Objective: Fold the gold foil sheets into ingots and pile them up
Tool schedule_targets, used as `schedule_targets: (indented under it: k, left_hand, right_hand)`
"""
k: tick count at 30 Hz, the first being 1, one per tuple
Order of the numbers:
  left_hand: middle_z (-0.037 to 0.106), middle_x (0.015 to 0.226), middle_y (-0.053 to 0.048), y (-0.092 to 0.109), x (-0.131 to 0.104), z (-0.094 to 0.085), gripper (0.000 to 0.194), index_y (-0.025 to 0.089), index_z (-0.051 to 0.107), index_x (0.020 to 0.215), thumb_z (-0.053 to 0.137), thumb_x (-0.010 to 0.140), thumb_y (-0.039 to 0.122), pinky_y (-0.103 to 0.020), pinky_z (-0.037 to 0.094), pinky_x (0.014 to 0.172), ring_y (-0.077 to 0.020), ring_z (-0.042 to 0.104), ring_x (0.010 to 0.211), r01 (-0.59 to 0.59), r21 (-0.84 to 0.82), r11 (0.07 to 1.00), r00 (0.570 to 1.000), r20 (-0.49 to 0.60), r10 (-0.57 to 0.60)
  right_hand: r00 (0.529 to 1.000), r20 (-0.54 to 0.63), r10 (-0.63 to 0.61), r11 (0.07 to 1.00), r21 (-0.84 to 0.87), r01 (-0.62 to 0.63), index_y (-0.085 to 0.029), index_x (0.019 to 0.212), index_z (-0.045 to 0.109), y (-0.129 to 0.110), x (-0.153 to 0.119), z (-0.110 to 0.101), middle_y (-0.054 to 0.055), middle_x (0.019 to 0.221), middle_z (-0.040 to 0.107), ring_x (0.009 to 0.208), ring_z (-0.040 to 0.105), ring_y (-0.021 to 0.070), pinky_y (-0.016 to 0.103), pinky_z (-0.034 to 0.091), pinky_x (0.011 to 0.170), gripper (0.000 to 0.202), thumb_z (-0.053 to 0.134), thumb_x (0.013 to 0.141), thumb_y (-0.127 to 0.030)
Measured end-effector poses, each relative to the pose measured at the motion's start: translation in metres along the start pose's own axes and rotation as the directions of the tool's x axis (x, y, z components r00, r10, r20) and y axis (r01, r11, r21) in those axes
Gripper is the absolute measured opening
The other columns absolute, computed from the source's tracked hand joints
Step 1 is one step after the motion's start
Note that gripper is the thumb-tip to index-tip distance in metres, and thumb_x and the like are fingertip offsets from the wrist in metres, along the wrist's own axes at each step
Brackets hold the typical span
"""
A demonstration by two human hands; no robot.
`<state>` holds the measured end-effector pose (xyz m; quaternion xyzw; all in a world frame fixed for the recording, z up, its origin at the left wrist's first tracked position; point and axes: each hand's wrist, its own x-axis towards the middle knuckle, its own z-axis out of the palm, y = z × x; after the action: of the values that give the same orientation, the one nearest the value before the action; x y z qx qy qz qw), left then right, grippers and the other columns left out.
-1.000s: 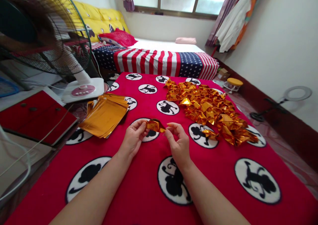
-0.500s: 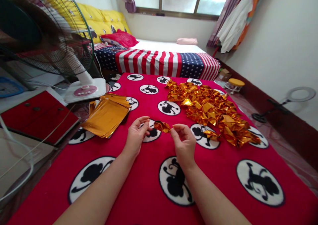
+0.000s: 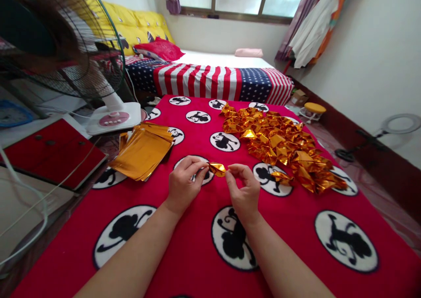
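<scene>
Between my two hands is a small folded piece of gold foil paper [image 3: 217, 169], held above the red cloth [image 3: 184, 250]. My left hand [image 3: 186, 182] pinches its left end between thumb and fingers. The right end is pinched by the thumb and index finger of my right hand [image 3: 244, 188]. Just right of that hand, one folded gold foil piece [image 3: 281, 178] lies on the cloth. Beyond it spreads a heap of folded gold foil pieces [image 3: 276, 140]. A stack of flat gold foil sheets [image 3: 143, 151] lies to the left of my hands.
A standing fan [image 3: 113, 117] is at the left, beside a red-topped cabinet [image 3: 54, 153] with loose cables. Behind the cloth-covered surface is a bed [image 3: 200, 81]. A yellow stool [image 3: 315, 108] and a ring light [image 3: 399, 123] stand on the right.
My left hand has turned over the foil's left end and now pinches it, knuckles upward. The foil piece has rotated and shows a brighter face. My right hand has stayed nearly still.
</scene>
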<state>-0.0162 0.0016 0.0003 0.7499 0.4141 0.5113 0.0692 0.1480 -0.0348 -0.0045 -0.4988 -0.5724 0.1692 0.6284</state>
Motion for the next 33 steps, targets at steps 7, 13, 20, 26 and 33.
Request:
schedule_targets:
  k: [7,13,20,26,33]
  left_hand:
    - [0.067,0.09,-0.005,0.003,0.002,-0.008,0.01,0.019,0.068,0.093,0.065,0.083,0.019,-0.029,0.052,0.079,-0.0172,0.063,0.086,-0.168,0.177,0.97,0.986,0.052,0.161]
    - [0.067,0.09,-0.005,0.005,0.005,-0.012,0.011,0.02,0.068,0.093,0.065,0.083,0.019,-0.027,0.051,0.076,-0.0169,0.062,0.085,-0.227,0.223,0.948,0.973,0.082,0.214]
    - [0.067,0.09,-0.004,0.002,0.005,-0.012,0.009,0.021,0.068,0.091,0.065,0.083,0.018,-0.027,0.049,0.076,-0.0166,0.061,0.085,-0.271,0.24,0.932,0.962,0.103,0.253]
    - [0.068,0.092,-0.004,0.003,0.005,-0.012,0.009,0.021,0.066,0.092,0.062,0.085,0.018,-0.029,0.049,0.079,-0.0177,0.061,0.089,-0.266,0.226,0.937,0.96,0.149,0.236]
    - [0.067,0.095,-0.005,0.003,0.005,-0.011,0.007,0.019,0.063,0.092,0.057,0.088,0.019,-0.031,0.048,0.082,-0.0194,0.06,0.092,-0.252,0.241,0.937,0.958,0.202,0.206]
  right_hand:
    - [1.0,0.022,-0.017,1.0,-0.007,0.017,-0.02,0.096,0.062,0.001,-0.001,0.0,0.001,0.081,0.065,0.071,0.062,0.0133,0.026,0.051,0.069,0.012,0.063,0.085,-0.018]
    - [0.999,0.032,-0.007,1.0,0.008,0.007,-0.02,0.096,0.062,0.001,-0.002,-0.001,0.0,0.081,0.064,0.071,0.062,0.0133,0.026,0.051,0.069,0.012,0.063,0.085,-0.017]
    - [0.999,0.041,0.017,0.999,0.034,-0.018,-0.02,0.096,0.062,0.001,-0.002,0.0,0.001,0.083,0.065,0.073,0.062,0.014,0.027,0.051,0.071,0.011,0.062,0.085,-0.019]
    - [0.999,0.04,0.032,0.998,0.051,-0.034,-0.02,0.097,0.062,0.002,-0.002,0.0,0.001,0.084,0.064,0.075,0.063,0.0141,0.027,0.051,0.071,0.012,0.063,0.086,-0.019]
    - [0.998,0.044,0.035,0.998,0.055,-0.037,-0.02,0.097,0.062,0.002,-0.001,0.0,0.001,0.083,0.064,0.075,0.063,0.0139,0.027,0.052,0.072,0.011,0.063,0.086,-0.02]
